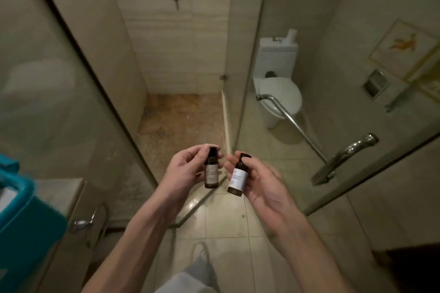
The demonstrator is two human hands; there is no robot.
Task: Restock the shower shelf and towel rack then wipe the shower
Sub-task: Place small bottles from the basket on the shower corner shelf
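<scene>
Hands: left hand (187, 170) grips upright brown labelled bottle (211, 172) | right hand (263, 184) grips tilted twin bottle (238, 179), black cap

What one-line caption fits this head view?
Left hand holds the upright bottle, right hand the tilted bottle, facing the shower stall; toilet at right.

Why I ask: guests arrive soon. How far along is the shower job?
Nothing looks finished yet. In hand: the left hand grips a dark bottle, the right hand a pump bottle. Left: shelving both, restocking towels, then wiping; the shower floor looks brown and blotchy. Where the bottles go is out of view.
</scene>
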